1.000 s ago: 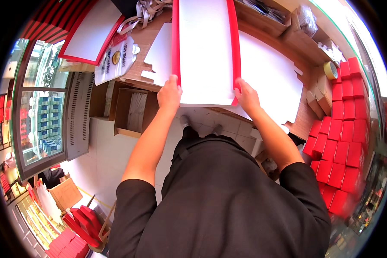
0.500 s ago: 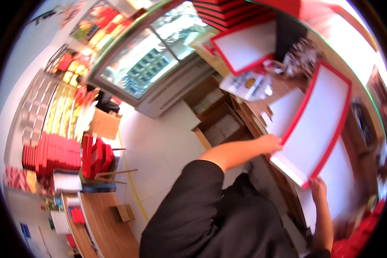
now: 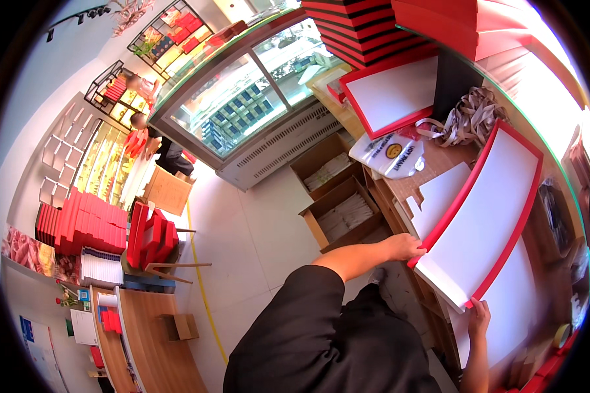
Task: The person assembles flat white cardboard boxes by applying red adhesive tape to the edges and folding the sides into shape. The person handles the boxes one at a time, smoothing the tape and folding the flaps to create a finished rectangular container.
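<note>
A long shallow box (image 3: 482, 209), white inside with a red rim, lies slantwise on the worktop to my right. My left hand (image 3: 405, 247) is closed on its near left corner, thumb and fingers pressed at the red edge. My right hand (image 3: 478, 318) pinches the near right corner, where the red rim meets the white end flap (image 3: 441, 283). Beneath the box lies a large white sheet (image 3: 514, 304). A smaller white card piece (image 3: 439, 196) with a notched edge sticks out along the box's left side.
Behind the box are a bundle of beige ribbons (image 3: 469, 118), a white plastic bag (image 3: 387, 156) and another red-rimmed box (image 3: 396, 92). Red boxes (image 3: 354, 33) stand stacked beyond. Open cartons (image 3: 347, 219) sit on the floor before a glass display fridge (image 3: 269, 154). A person (image 3: 176, 157) stands far left.
The whole view has shifted slightly, so the scene sits lower and further right, and it is sharper. Both hands keep hold of the same two box corners.
</note>
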`<action>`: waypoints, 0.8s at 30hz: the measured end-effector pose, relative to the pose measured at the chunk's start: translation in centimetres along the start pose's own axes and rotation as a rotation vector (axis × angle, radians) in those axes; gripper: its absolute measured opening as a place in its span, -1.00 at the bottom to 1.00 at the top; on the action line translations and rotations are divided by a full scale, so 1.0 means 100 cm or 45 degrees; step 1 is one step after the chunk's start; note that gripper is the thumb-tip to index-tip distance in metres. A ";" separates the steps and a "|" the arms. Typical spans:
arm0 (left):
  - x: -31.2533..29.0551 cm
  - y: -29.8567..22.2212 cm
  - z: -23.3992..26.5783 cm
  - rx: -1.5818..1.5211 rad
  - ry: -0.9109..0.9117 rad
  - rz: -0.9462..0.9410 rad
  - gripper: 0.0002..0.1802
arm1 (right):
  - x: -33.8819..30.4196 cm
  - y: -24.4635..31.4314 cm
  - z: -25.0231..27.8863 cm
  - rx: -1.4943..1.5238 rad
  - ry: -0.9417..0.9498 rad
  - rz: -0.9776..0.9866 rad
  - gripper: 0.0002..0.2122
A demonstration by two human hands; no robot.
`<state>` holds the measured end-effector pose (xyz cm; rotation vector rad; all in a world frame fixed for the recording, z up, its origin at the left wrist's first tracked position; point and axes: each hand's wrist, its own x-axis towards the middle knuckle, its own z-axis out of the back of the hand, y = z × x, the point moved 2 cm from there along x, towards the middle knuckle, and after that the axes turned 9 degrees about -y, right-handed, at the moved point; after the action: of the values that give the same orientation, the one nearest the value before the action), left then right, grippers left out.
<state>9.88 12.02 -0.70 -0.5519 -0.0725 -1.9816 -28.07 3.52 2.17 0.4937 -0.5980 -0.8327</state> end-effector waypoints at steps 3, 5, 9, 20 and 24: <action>0.001 0.001 0.002 -0.043 0.085 0.024 -0.77 | -0.004 -0.001 -0.001 -0.001 -0.008 0.002 -0.80; 0.002 0.001 0.010 -0.085 0.203 0.090 -0.77 | -0.006 0.001 -0.003 0.029 0.006 -0.023 -0.79; 0.006 0.000 0.016 -0.575 -0.118 0.435 -0.77 | -0.017 -0.016 -0.009 0.297 -0.124 -0.296 -0.81; 0.019 -0.016 0.052 -1.149 -0.355 1.256 -0.75 | -0.003 0.037 -0.012 0.954 -0.539 -0.681 -0.82; 0.026 -0.014 0.063 -0.669 -0.172 0.884 -0.83 | 0.002 0.056 -0.001 0.524 -0.365 -0.583 -0.87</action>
<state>9.88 12.30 6.31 -0.9033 0.5066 -1.2680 -24.94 6.57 5.60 0.9168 -0.9490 -1.2346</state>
